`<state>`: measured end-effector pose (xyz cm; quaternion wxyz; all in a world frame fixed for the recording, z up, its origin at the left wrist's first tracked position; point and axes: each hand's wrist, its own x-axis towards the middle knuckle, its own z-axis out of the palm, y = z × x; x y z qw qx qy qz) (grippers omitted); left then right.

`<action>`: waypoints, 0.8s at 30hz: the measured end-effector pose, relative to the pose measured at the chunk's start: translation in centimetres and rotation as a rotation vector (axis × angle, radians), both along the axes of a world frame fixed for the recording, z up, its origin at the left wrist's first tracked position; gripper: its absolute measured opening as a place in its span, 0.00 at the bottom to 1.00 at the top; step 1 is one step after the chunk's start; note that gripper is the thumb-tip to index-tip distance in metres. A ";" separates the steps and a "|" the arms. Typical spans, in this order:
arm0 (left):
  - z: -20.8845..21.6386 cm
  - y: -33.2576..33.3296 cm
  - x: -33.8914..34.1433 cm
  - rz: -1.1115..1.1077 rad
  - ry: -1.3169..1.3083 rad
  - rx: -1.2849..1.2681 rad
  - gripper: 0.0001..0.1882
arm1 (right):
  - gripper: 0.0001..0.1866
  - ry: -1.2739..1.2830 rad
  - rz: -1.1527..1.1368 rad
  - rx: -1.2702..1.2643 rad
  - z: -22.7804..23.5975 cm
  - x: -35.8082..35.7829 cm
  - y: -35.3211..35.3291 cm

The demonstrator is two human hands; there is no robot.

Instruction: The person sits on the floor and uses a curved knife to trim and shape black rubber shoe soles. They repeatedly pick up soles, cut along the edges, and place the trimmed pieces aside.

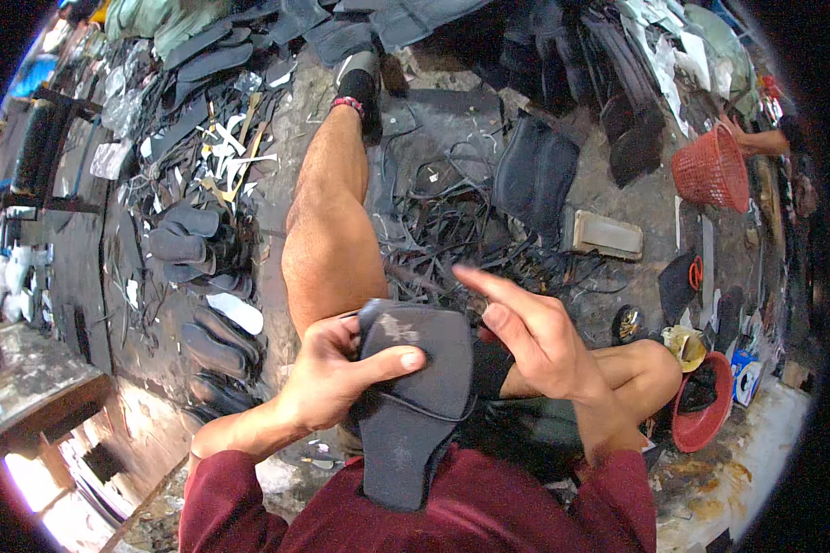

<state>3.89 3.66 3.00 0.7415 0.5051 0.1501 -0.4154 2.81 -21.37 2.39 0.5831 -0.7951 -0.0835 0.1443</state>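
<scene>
My left hand (337, 369) grips a black shoe sole (422, 355) in front of my body, its thumb pressed on the upper face and its fingers behind. Pale scuffs mark the top of this piece. A second black sole piece (397, 456) shows below it, reaching down against my maroon shirt; whether the two are joined I cannot tell. Just right of the sole, my right hand (544, 336) is raised with the index finger stretched out and the thumb apart. Nothing shows in it, though its other fingers are partly hidden.
Black scraps and strips (452, 221) litter the floor ahead. Stacked soles (194, 244) lie at left. A black sheet (537, 170) and a pale oblong block (609, 235) lie right of centre. Another person's hand (733, 134) is at the red basket (710, 175); a red bowl (710, 405) sits nearer.
</scene>
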 end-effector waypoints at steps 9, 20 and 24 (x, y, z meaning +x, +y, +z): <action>-2.4 -1.4 -0.6 -0.012 -0.544 0.035 0.35 | 0.15 -0.097 -1.045 0.235 0.6 -3.6 -5.3; -3.4 -16.8 -2.3 0.565 -0.105 -0.302 0.23 | 0.22 -0.090 -1.062 0.475 -0.8 -7.9 -0.4; -2.0 -13.5 0.8 0.544 0.027 -0.423 0.18 | 0.26 -0.176 -0.888 0.416 -1.6 -11.4 -1.7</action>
